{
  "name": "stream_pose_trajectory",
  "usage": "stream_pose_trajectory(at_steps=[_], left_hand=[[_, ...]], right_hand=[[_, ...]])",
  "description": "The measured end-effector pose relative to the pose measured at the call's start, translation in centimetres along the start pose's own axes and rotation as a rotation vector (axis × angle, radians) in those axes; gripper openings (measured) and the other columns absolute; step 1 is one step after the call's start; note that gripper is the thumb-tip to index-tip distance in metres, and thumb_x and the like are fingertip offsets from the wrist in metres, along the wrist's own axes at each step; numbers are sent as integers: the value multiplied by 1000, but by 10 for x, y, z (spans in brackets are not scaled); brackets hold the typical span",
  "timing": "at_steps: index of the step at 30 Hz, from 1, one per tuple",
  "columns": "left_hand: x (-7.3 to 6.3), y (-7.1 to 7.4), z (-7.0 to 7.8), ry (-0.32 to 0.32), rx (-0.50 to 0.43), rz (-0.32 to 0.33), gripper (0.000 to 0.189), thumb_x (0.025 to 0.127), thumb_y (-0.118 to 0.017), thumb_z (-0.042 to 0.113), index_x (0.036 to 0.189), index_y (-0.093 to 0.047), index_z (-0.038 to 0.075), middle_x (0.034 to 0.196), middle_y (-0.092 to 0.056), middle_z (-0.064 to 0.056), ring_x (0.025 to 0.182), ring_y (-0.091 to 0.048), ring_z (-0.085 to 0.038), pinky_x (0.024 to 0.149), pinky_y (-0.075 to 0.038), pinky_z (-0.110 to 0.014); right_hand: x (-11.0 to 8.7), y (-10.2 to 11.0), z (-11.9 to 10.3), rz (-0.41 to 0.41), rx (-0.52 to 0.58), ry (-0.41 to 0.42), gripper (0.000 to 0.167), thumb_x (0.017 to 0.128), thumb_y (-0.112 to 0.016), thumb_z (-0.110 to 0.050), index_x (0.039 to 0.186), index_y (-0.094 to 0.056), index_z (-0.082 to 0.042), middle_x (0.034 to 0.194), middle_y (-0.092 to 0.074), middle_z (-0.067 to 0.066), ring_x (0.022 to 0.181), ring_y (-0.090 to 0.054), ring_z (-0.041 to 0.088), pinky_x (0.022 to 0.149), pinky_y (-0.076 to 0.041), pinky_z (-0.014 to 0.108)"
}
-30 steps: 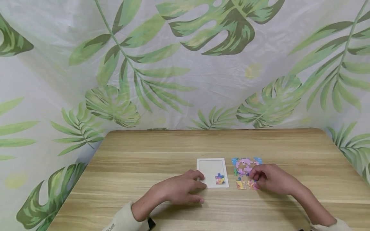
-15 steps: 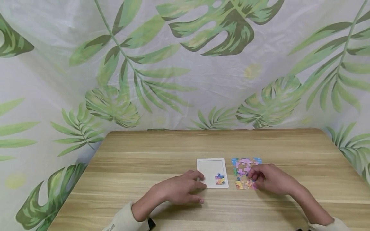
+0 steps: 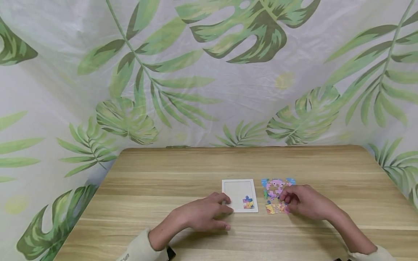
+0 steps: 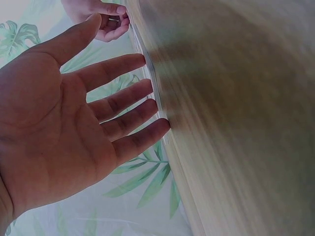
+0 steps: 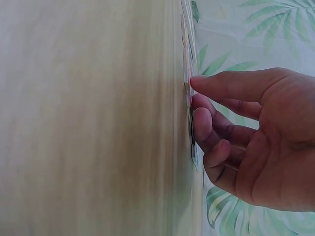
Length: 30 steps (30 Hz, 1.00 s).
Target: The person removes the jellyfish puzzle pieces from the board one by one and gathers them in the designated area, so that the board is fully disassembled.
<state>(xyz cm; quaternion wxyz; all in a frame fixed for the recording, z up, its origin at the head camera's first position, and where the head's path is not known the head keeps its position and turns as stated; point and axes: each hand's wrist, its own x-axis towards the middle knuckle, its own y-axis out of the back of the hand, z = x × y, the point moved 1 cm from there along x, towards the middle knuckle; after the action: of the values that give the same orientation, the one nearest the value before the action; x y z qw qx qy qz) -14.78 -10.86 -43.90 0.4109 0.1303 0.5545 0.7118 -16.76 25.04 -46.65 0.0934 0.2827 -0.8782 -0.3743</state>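
Observation:
A white puzzle tray [image 3: 239,181] lies flat on the table, with a small joined patch of puzzle pieces [image 3: 248,203] in its lower right corner. My left hand [image 3: 209,213] rests at its left edge, fingers extended and fingertips on the rim. In the left wrist view the fingers [image 4: 123,108] are straight and spread, the palm bare. Beside the tray lie loose puzzle pieces [image 3: 270,207] making up a pink cartoon figure. Over their right side, my right hand [image 3: 305,203] has curled fingers, with thumb and index finger on a puzzle piece [image 5: 187,73] that they partly hide.
The wooden table [image 3: 163,174] reaches back to a leaf-printed cloth [image 3: 196,90]. Both forearms come in from the front edge in pale sleeves [image 3: 143,248].
The lower loose pieces have shifted slightly left along with my right hand's fingertips. My left hand and the tray have stayed put.

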Motion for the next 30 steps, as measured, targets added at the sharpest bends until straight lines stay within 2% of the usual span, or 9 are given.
stream_pose_trajectory(at_steps=[6, 12, 19, 23, 30], left_hand=[[1, 0, 1, 2, 3, -7, 49, 105, -68, 48, 145, -68, 21, 157, -53, -1, 147, -47, -18, 117, -48, -35], [1, 0, 0, -1, 4, -6, 48, 105, -68, 48, 145, -69, 21, 157, -53, -1, 147, -47, -18, 116, -48, -34], [1, 2, 2, -7, 35, -9, 49, 104, -68, 48, 144, -69, 20, 156, -53, -1, 145, -49, -19, 115, -49, -34], [2, 2, 4, -30, 79, 0, 48, 104, -68, 49, 143, -70, 20, 155, -55, -2, 142, -51, -20, 114, -50, -35], [8, 2, 8, -80, 121, 40, 44, 105, -68, 47, 140, -70, 22, 153, -57, -4, 139, -53, -22, 117, -48, -37]], right_hand=[[6, -3, -4, -2, 12, 17, 21, 89, -76, 3, 104, -72, -10, 92, -69, -4, 81, -61, 1, 72, -55, 22], [16, -5, -17, 6, -18, 24, 24, 88, -71, 7, 104, -72, -10, 91, -67, -4, 81, -58, 3, 70, -53, 22], [27, -10, -27, -7, -34, 53, 18, 91, -72, 5, 103, -71, -9, 88, -63, -5, 77, -54, 3, 68, -51, 22], [36, -13, -33, -4, -59, 74, 22, 89, -73, 4, 108, -73, -6, 94, -68, -1, 80, -56, 4, 72, -52, 22], [49, -23, -45, -23, -57, 74, 22, 89, -74, 3, 107, -73, -9, 94, -69, -1, 74, -58, 4, 75, -52, 24]])
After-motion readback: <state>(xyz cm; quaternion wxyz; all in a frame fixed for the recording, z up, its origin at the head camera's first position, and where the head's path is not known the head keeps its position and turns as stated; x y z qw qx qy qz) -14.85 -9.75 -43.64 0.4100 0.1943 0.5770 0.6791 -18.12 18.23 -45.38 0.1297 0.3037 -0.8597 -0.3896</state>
